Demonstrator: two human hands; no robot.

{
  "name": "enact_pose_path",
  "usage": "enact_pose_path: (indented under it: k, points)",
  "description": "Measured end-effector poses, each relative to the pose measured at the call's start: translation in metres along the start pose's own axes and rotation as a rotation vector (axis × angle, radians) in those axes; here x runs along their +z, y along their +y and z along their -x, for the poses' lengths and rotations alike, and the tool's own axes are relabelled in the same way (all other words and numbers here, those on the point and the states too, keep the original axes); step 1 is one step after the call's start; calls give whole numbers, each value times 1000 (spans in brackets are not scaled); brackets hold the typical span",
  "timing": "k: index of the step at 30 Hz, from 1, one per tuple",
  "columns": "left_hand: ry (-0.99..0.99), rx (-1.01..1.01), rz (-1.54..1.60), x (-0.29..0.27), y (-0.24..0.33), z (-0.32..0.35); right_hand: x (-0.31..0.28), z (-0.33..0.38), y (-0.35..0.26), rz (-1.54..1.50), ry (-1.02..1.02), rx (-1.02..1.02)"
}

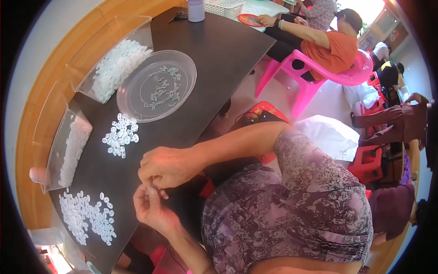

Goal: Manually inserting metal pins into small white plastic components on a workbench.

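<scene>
Over the near edge of the dark table (205,59), my two hands meet with fingertips pinched together. My right hand (166,166) is bent over with its fingers curled closed. Just below it, my left hand (153,208) pinches with thumb and forefinger. Whatever lies between them is too small and hidden to make out. Closest to my right hand is a small pile of white oval pieces (121,137) with dark marks. A larger spread of similar pieces (89,217) lies left of my left hand. Beyond sits a clear round dish (187,96) holding small thin greenish slivers.
Two clear bins, one of white pieces (121,64) and another of whitish pieces (75,144), stand along the far edge. A pale bottle (196,11) is at the table's end. Someone in orange (331,52) sits on a pink chair (292,68); red stools (365,164) stand behind.
</scene>
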State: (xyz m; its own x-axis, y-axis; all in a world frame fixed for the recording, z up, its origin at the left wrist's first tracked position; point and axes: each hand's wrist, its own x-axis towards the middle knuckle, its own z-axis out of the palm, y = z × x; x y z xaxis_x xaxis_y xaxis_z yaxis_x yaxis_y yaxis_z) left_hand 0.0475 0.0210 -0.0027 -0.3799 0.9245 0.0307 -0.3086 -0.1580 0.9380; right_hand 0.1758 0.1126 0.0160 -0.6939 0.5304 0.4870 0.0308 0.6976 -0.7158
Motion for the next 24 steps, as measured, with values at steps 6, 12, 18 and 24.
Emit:
enact_pose_path:
  k: [6,12,18,24]
  points:
    - [26,-67,4,4,4,10,-13,11,-20,-382,16,369]
    - [6,1,-62,3,4,15,-9,14,-15,-412,-5,439]
    - [10,99,-75,-9,-3,20,-4,9,-20,-363,-81,478]
    - [-2,139,-143,-16,-5,21,1,11,-19,-361,-102,516]
